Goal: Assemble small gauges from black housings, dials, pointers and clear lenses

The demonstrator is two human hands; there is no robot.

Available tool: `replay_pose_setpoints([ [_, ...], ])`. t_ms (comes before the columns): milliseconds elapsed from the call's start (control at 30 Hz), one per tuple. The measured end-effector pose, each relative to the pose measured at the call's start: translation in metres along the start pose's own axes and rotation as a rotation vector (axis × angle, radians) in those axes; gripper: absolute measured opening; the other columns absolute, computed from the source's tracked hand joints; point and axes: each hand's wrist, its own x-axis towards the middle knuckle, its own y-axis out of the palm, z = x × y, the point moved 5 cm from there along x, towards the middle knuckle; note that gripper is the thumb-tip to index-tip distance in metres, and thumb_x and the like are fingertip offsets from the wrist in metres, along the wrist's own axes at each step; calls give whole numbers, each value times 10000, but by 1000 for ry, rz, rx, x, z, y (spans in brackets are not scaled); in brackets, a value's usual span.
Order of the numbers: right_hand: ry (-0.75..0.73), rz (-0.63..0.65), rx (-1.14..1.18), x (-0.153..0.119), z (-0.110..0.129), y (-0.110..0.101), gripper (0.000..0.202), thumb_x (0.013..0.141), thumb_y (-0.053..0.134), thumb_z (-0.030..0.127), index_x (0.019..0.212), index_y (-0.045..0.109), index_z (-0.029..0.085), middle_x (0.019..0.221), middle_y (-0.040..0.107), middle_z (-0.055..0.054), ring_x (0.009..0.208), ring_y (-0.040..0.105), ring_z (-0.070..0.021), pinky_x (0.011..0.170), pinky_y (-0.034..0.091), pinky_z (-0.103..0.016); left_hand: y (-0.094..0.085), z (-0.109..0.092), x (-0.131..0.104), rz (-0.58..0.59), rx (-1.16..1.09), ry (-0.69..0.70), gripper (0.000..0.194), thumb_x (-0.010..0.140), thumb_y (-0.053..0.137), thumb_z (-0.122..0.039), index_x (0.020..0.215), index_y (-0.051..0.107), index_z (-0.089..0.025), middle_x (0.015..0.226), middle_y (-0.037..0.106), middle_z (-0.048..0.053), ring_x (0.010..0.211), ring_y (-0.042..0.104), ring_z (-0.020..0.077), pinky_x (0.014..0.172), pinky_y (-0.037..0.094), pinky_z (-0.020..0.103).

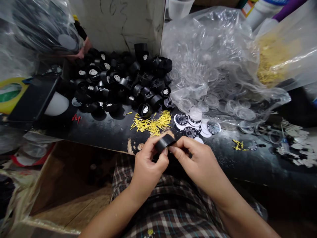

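across your lap lies a checked cloth [178, 211], and above it your two hands meet at the near edge of the dark table [109, 132]. your left hand [148, 162] is closed on a black cup [163, 142], thumb beneath and fingers round its left side. your right hand [194, 153] pinches the cup's right edge between thumb and forefinger; you hold it tilted, and its inside cannot be seen. below the table on your left stands an open wooden box [74, 215].

just beyond your hands lies a loose heap of yellow pins [152, 124], with printed discs [190, 132] overlapping to its right, black and white. farther right sit a few more yellow pins, then scattered white pieces [302, 148]. well to the left are some red pins [76, 118].

behind the yellow heap spreads a pile of black cups [135, 67], several showing white plates inside. to its right, clear round covers [211, 99] lie by and under a clear plastic bag [210, 36]. left of the pile, a dark flat slab [33, 99] rests beside a yellow ring [18, 80]. at the back stands a grey panel [119, 26] with handwritten marks.
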Motion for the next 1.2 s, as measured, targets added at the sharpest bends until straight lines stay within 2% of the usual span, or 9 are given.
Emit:
replay_pose_setpoints([
  [100, -32, 8, -56, 2, -1, -2, 248, 859, 572, 226, 625, 495, 197, 588, 510, 40, 550, 465, -111, 545, 339, -249, 4, 10, 3, 75, -205, -147, 224, 835, 588, -216, 1056, 622, -233, 1087, 691, 2, 1027, 627, 169, 911, 470, 267],
  [200, -206, -44, -183, 5, 5, -4, 80, 855, 569, 198, 779, 586, 180, 722, 577, -7, 672, 526, -150, 638, 370, -286, 7, 16, 5, 127, -382, -262, 289, 833, 615, -276, 1120, 607, -247, 1166, 673, 13, 1113, 598, 191, 953, 464, 288],
  [300, -371, -79, -335, 7, 11, -1, 72, 868, 537, 161, 900, 601, 156, 822, 615, -46, 775, 550, -188, 711, 366, -328, 5, 16, 4, 146, -337, -281, 324, 832, 628, -305, 1153, 622, -266, 1238, 646, 5, 1205, 542, 198, 1027, 412, 288],
  [433, -445, -120, -444, 10, 17, 3, 129, 852, 490, 127, 755, 565, 167, 726, 595, -36, 715, 529, -182, 698, 359, -329, 3, 19, -3, 53, -328, -365, 365, 796, 659, -410, 1139, 661, -288, 1261, 642, 4, 1272, 489, 235, 1073, 377, 324],
  [567, -304, -172, -348, 13, 21, -2, 120, 823, 492, 111, 736, 550, 171, 697, 587, -10, 634, 498, -142, 666, 366, -298, 10, 28, -8, -50, -466, -506, 456, 771, 651, -498, 1182, 642, -300, 1268, 641, 24, 1272, 490, 284, 1036, 435, 385],
  [767, -63, 6, -14, 28, -14, -25, 115, 856, 557, 222, 763, 620, 197, 707, 635, 20, 649, 564, -122, 619, 405, -238, 13, 26, 5, 76, -193, -215, 425, 840, 605, -416, 1254, 587, -320, 1387, 545, -10, 1348, 394, 239, 1116, 341, 333],
  [933, 244, -393, -433, 66, -83, -82, 275, 866, 544, 371, 1000, 639, 150, 1003, 672, -122, 901, 617, -257, 811, 429, -391, 13, 40, 10, 50, -301, -229, 421, 879, 544, -417, 1283, 556, -299, 1395, 534, 11, 1295, 464, 244, 1052, 436, 373],
  [1067, 260, -375, -525, 86, -104, -86, 342, 796, 630, 363, 1060, 620, 145, 1117, 624, -175, 1079, 548, -360, 928, 336, -548, 17, 37, 11, 130, -191, -198, 423, 879, 541, -410, 1282, 552, -279, 1383, 547, 17, 1298, 459, 247, 1092, 382, 398],
  [1200, 209, -335, -489, 91, -110, -80, 417, 779, 633, 371, 1141, 592, 169, 1140, 594, -143, 1073, 556, -310, 924, 384, -500, 15, 31, 11, 127, -149, -171, 439, 874, 541, -414, 1282, 551, -252, 1389, 540, 35, 1314, 440, 260, 1082, 387, 411],
])
